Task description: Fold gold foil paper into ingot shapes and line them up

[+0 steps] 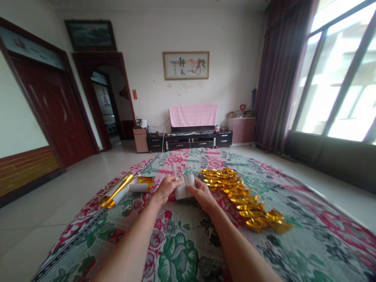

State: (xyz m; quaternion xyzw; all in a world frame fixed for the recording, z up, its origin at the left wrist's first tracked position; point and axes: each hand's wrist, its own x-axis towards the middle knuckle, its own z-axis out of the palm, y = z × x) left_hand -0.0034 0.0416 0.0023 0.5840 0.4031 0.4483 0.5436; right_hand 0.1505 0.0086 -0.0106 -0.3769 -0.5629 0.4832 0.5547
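Observation:
Between my hands is a small white sheet of paper (182,191) with a crease down it, its pale side facing up. My left hand (167,188) pinches its left edge, thumb on top. My right hand (203,193) grips the right part, fingers at its upper edge. Right of my hands, folded gold foil pieces (252,207) lie in an overlapping row running toward the lower right. Left of my hands lie curled gold-and-white sheets (141,184) and a longer rolled gold sheet (119,192).
A flowered cloth (178,256) covers the round table under everything. Beyond its far edge, a low black cabinet (202,141) stands by the wall, with a pink cloth (193,115) above it. Curtains and a window are at the right.

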